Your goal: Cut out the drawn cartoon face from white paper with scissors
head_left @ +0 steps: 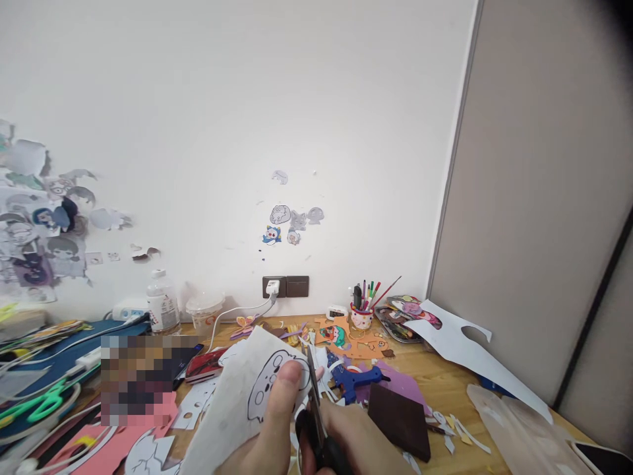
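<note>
A white sheet of paper [225, 409] with a black-outlined cartoon face is pinched in my left hand [277, 412], its thumb lying over the drawing. My right hand [346, 429] is closed round the black handles of a pair of scissors [315, 389]. The scissor blades point up and away, at the right edge of the paper beside the drawn outline. Part of the drawing is hidden under my left thumb, and the fingers behind the paper are mostly out of sight.
Right of my hands lie a blue glue gun [357, 381], a dark brown block [399, 421] and paper scraps. Green scissors [42, 406] and pink paper [143, 429] are at left. A pen cup [361, 316], a bottle [162, 303] and a plastic cup [204, 311] stand by the wall.
</note>
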`<state>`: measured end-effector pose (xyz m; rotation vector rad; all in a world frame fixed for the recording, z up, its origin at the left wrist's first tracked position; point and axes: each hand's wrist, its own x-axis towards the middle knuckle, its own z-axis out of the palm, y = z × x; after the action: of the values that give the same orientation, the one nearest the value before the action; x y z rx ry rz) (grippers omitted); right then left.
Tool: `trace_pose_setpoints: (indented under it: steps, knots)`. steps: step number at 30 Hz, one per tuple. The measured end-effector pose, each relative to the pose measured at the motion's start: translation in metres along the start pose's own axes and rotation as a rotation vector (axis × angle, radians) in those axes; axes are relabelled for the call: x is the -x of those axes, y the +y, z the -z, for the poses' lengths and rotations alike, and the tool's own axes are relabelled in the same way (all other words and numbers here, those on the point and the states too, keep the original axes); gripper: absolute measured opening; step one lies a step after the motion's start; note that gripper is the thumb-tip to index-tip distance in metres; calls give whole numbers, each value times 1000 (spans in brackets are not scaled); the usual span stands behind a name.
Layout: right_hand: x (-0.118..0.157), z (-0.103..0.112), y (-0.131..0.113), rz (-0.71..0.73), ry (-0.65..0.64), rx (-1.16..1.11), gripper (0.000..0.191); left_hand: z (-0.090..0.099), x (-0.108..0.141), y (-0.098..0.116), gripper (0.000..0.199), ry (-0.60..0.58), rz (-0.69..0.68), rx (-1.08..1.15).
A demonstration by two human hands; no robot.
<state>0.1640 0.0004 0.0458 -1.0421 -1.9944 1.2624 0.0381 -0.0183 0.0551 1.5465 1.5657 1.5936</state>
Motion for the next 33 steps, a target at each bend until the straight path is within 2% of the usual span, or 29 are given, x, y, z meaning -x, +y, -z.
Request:
trace_pose_setpoints:
  steps: [4, 10, 15, 19, 22, 30, 33]
  knots:
    - [3, 6, 3, 0, -88, -59, 59, 4, -1, 0, 29, 124, 94, -26]
    - [10, 8, 0, 8, -132, -130, 45, 14, -8, 2, 32, -59, -28, -18]
    - [5, 7, 4, 99, -127, -93, 59, 14, -10, 12, 30, -128, -90, -8]
    - [2, 9, 5, 65, -160, -43, 63, 12, -9, 18, 31, -148, -94, -14]
    - [0, 9, 6, 48, -133, -43, 60, 14, -9, 21, 35, -167, -101, -4]
    - [-6, 6, 31, 47, -62, 56, 46, 26, -11, -6, 45, -178, 10, -146]
    - [-6, 6, 33, 80, -63, 79, 41, 31, -12, -5, 49, -206, 9, -152]
